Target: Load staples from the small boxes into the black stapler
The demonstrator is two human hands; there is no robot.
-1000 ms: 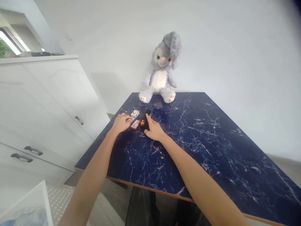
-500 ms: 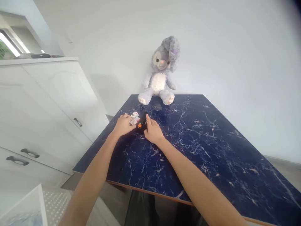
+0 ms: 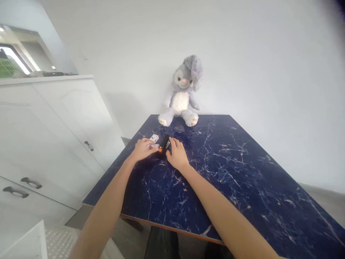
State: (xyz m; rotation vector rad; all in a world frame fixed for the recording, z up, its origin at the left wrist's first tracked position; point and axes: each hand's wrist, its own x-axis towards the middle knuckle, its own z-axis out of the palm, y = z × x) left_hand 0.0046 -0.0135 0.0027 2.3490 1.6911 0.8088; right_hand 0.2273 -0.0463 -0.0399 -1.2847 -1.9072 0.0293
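A black case (image 3: 164, 143) is being framed by two bare hands on a dark blue table (image 3: 210, 190), left of the table's middle. Its long body is being seen at a slant, with the far end being turned slightly to the right. An orange patch (image 3: 160, 150) is being shown at its near end, and pale marks are being displayed along its right side. These marks are being rendered too small for any word or brand to be read.

The case's right side is being touched by the fingers of the right hand (image 3: 177, 153), which are being held curved, with the thumb being kept apart from them near the close end. Whether the case is being gripped cannot be told.

A small box (image 3: 153, 146) is being partly covered by the left hand (image 3: 142, 149), whose thumb is being stretched toward the orange patch; how firmly the box is being held cannot be told. The two hands are being kept apart, with the case being set between them.

Just beyond the left fingers, a white box (image 3: 154, 137) is being seen with dark and reddish print, which is being blurred past reading. Farther back, a grey soft toy (image 3: 180, 102) is being propped near the wall (image 3: 256, 64).
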